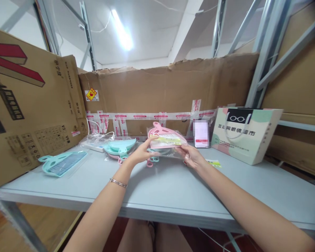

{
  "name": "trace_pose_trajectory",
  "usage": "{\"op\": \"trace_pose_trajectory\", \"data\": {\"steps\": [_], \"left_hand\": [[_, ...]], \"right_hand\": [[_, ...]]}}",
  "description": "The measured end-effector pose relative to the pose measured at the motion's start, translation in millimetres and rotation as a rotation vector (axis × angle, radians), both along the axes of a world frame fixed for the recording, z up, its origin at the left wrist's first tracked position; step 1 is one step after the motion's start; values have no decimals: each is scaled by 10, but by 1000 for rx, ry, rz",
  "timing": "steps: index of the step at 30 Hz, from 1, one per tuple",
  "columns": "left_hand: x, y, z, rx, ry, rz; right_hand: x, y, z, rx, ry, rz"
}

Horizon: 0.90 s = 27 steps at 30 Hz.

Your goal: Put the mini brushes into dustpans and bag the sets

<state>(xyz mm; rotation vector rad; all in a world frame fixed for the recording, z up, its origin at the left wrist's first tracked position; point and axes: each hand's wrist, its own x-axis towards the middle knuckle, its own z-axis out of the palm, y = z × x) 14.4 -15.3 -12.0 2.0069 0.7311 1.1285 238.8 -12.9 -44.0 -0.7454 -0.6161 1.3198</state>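
Note:
A pink dustpan and brush set (164, 133) in a clear plastic bag, with a yellow-green label across it, is held up over the middle of the table. My left hand (143, 152) grips its left side, the thumb apart below the label. At the lower right corner, the fingers of my right hand (190, 155) are closed on the bag. Beneath it lie more dustpan sets, partly hidden, with pink and teal handle ends (150, 163) showing. Left of my left hand, a stack of teal dustpans (120, 145) rests on the table.
A bagged teal dustpan and brush (64, 163) lies at the far left of the grey table (157, 192). Behind stand a power strip (93, 144), a phone (201, 133) and a paper bag (241, 136). Yellow-green labels (214, 163) lie beside my right wrist. Cardboard boxes (147, 91) enclose the back and left.

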Motion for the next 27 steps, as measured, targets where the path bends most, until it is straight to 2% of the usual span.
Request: {"op": "trace_pose_trajectory", "data": {"steps": [3, 5, 8, 10, 13, 16, 18, 21, 24, 27], "left_hand": [[75, 17, -31, 91, -36, 186], [90, 39, -23, 126, -103, 287], [77, 64, -3, 142, -200, 369], [68, 78, -4, 127, -238, 398], [71, 105, -30, 110, -262, 420], [83, 123, -52, 116, -271, 412], [87, 114, -52, 122, -263, 375], [91, 67, -35, 90, -208, 216], [97, 17, -17, 65, -190, 95], [102, -9, -4, 45, -256, 93]], "right_hand": [[-40, -109, 86, 46, -54, 31], [-51, -195, 148, 123, -109, 124], [-68, -308, 197, 259, -228, 324], [-89, -343, 179, 319, -338, 343], [-125, -312, 97, 417, -516, 237], [-129, -212, 23, 481, -589, 85], [-107, -141, 3, 442, -550, -51], [-67, -75, 6, 351, -411, -209], [-53, -70, 24, 313, -303, -254], [-62, -89, 36, 335, -259, -233]]}}
